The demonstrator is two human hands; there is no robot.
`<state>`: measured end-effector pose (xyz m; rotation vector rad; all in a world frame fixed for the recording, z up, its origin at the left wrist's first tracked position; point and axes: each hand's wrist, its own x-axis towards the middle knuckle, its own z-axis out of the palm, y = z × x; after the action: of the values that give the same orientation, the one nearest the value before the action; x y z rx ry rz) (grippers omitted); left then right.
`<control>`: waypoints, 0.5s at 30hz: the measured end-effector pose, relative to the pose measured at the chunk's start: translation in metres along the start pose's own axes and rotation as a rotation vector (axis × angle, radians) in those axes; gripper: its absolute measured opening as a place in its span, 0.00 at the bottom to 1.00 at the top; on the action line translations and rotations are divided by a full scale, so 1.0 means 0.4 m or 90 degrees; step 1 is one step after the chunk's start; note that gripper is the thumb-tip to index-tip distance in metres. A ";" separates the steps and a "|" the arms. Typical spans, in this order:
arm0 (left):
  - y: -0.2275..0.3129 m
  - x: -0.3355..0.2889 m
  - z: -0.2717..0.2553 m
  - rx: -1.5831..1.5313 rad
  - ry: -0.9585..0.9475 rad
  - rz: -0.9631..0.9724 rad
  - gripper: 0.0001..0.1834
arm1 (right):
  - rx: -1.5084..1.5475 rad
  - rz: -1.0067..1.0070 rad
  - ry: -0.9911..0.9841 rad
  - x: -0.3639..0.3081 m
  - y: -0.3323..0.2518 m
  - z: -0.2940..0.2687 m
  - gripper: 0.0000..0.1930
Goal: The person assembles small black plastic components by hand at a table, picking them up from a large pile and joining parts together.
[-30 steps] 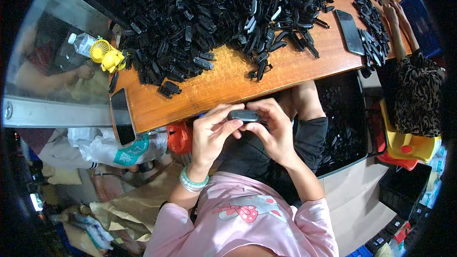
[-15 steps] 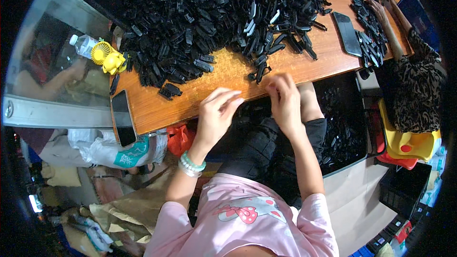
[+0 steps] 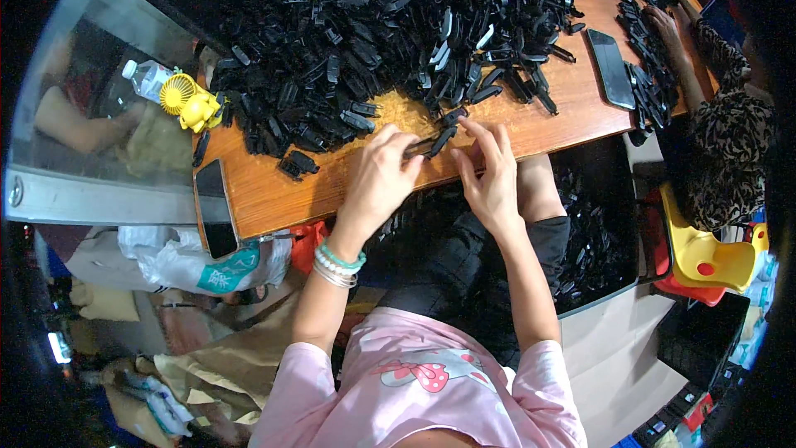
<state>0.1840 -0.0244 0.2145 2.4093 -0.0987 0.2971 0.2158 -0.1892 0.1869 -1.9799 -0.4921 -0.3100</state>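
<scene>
Slim black piece (image 3: 422, 148), one: at the worktop's (image 3: 572, 123) front edge, mid-length, lying between the two hands, its left end in the gap between the left thumb and fingertips.
Left hand (image 3: 377, 168), one: fingers curled toward the thumb, a small gap showing; whether they grip the piece or only touch it cannot be told. Beaded bracelets (image 3: 336, 265) at the wrist.
Right hand (image 3: 495, 178), one: thumb and index finger well parted, no hold seen; the piece lies to their left, apart from the thumb. Index fingertip just beside a small black part (image 3: 453, 116); contact cannot be told.
Black parts, loose heap (image 3: 356, 41): beyond the hands, spread toward the worktop's far edge.
Phone, dark screen (image 3: 609, 69): toward the worktop's right end, beside a second, narrower row of black parts (image 3: 651, 50).
Co-worker's hand (image 3: 663, 26): at that row.
Phone, second (image 3: 217, 209): at the worktop's near left corner.
Yellow hand fan (image 3: 178, 95): at the left edge, near a clear bottle (image 3: 149, 80).
Yellow chair (image 3: 696, 255): below the worktop's right end.
</scene>
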 end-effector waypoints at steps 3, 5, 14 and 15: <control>-0.044 -0.015 -0.010 0.084 0.079 0.046 0.13 | 0.006 -0.074 -0.038 -0.012 -0.014 0.012 0.19; -0.030 -0.016 -0.015 0.005 0.041 0.006 0.13 | -0.029 -0.146 -0.056 -0.011 -0.012 0.024 0.19; 0.013 -0.090 -0.017 -0.255 0.004 0.034 0.09 | 0.349 0.108 -0.076 -0.054 -0.038 0.044 0.10; 0.007 -0.072 -0.025 -0.190 0.058 0.097 0.09 | 0.377 0.137 -0.058 -0.057 -0.039 0.035 0.09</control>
<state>0.1537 -0.0202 0.2166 2.0927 -0.2674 0.4295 0.1885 -0.1751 0.1833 -1.4526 -0.3689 0.0628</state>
